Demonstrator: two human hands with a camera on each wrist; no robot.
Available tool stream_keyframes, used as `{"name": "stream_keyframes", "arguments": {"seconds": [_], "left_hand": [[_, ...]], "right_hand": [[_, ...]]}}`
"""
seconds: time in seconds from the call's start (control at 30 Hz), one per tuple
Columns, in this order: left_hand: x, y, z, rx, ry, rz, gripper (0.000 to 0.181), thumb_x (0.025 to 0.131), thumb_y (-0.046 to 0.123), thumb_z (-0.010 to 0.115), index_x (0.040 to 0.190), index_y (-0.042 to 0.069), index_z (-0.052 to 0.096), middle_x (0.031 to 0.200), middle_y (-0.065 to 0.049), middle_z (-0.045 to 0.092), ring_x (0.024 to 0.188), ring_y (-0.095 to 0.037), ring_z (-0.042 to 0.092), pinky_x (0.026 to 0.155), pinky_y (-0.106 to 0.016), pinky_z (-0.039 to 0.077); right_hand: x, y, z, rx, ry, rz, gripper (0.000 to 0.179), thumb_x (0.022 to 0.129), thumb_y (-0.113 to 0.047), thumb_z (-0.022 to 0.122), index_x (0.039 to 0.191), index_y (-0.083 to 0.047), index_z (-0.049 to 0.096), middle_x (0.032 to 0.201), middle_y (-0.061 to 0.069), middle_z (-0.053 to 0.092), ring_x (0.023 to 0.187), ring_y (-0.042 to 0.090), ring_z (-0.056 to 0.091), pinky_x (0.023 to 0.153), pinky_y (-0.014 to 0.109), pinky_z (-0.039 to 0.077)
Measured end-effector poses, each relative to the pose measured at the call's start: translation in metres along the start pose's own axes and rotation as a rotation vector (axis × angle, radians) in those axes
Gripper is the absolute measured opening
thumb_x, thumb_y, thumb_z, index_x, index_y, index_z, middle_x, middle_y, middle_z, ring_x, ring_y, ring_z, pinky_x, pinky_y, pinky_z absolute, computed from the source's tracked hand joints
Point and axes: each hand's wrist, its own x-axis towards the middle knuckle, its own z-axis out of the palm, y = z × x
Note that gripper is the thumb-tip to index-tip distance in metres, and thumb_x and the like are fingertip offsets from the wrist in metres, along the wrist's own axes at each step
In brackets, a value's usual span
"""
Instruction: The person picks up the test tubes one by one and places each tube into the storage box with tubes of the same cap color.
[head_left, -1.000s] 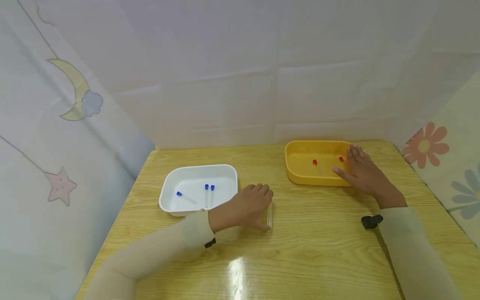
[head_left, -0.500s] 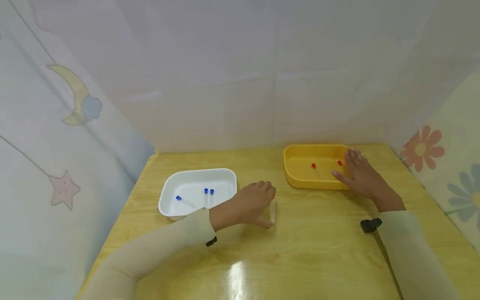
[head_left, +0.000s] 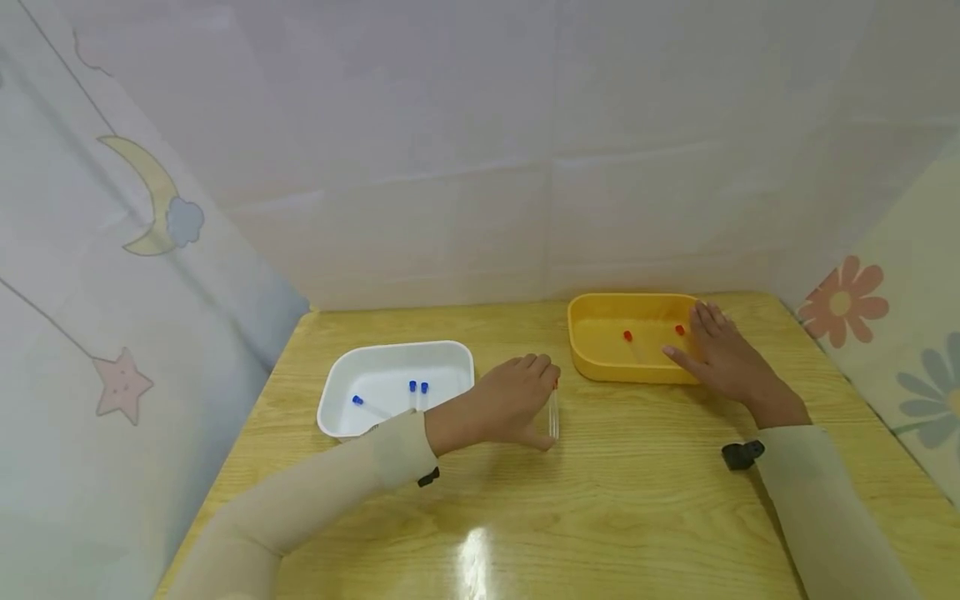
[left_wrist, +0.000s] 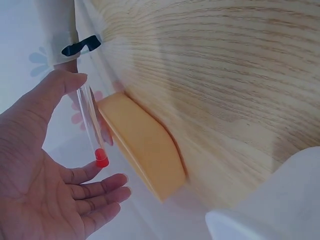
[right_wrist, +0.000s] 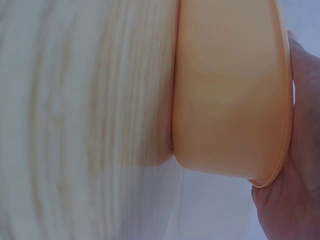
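My left hand (head_left: pixel 506 404) holds a clear test tube (head_left: pixel 553 414) over the table between the two trays. In the left wrist view, thumb and index fingertip pinch the tube lengthwise, the index at its red cap (left_wrist: pixel 101 158) and the thumb at the other end; the other fingers are spread loosely. My right hand (head_left: pixel 722 354) rests over the right end of the yellow tray (head_left: pixel 630 373), fingers extended and thumb over the inside. Two red-capped tubes lie in that tray, one with its red cap (head_left: pixel 627 336) near the middle. The right wrist view shows the palm against the rim.
A white tray (head_left: pixel 343 375) stands at the left of the wooden table (head_left: pixel 600 517), partly covered by the left forearm. Three tubes with blue caps (head_left: pixel 412 386) lie inside. Patterned fabric (head_left: pixel 435 208) rises behind the table and on both sides.
My left hand has moved slightly to the right with the test tube, toward the yellow tray. My right hand has stayed on that tray's edge. The camera view has tipped slightly.
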Motion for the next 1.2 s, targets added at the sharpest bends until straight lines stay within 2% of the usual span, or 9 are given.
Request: {"name": "stream_keyframes", "arguments": {"seconds": [0.17,0.43,0.67,0.97,1.2], "left_hand": [[0.006,-0.003,-0.002,-0.001,-0.006,-0.002,0.082,0.079,0.072,0.068,0.126,0.006,0.056,0.108,-0.003,0.055,0.093,-0.015,0.054,0.083,-0.026,0.051],[0.014,-0.014,-0.004,-0.009,-0.045,-0.023,0.088,0.079,0.072,0.069,0.130,0.002,0.055,0.113,-0.006,0.056,0.097,-0.018,0.056,0.087,-0.029,0.051],[0.020,-0.022,-0.002,-0.010,-0.051,-0.040,0.089,0.078,0.072,0.071,0.130,0.002,0.054,0.115,-0.007,0.056,0.100,-0.019,0.056,0.090,-0.030,0.052],[0.028,-0.028,0.000,-0.020,-0.012,-0.039,0.075,0.083,0.066,0.064,0.123,0.004,0.055,0.107,-0.004,0.054,0.090,-0.016,0.051,0.080,-0.028,0.050],[0.035,-0.029,-0.002,-0.020,-0.006,-0.038,0.075,0.084,0.066,0.063,0.124,0.004,0.054,0.106,-0.003,0.053,0.088,-0.015,0.050,0.076,-0.026,0.049]], "right_hand": [[0.001,0.001,0.001,0.001,0.005,-0.002,0.094,0.106,-0.054,0.043,0.157,0.004,-0.010,0.164,0.017,-0.022,0.151,0.043,-0.017,0.119,0.059,-0.010],[0.003,-0.002,-0.001,0.010,0.001,0.006,0.095,0.105,-0.055,0.043,0.157,0.004,-0.010,0.164,0.018,-0.021,0.151,0.042,-0.018,0.119,0.060,-0.010],[0.003,-0.001,-0.001,0.000,0.003,0.003,0.094,0.106,-0.055,0.042,0.157,0.004,-0.009,0.164,0.017,-0.021,0.151,0.040,-0.020,0.120,0.058,-0.010],[0.003,-0.001,-0.001,0.006,0.005,0.004,0.094,0.105,-0.056,0.043,0.157,0.005,-0.008,0.165,0.017,-0.021,0.152,0.042,-0.017,0.119,0.060,-0.009],[0.004,-0.003,0.000,0.011,0.010,0.002,0.094,0.105,-0.056,0.044,0.158,0.008,-0.002,0.165,0.022,-0.016,0.152,0.043,-0.015,0.120,0.060,-0.007]]}}
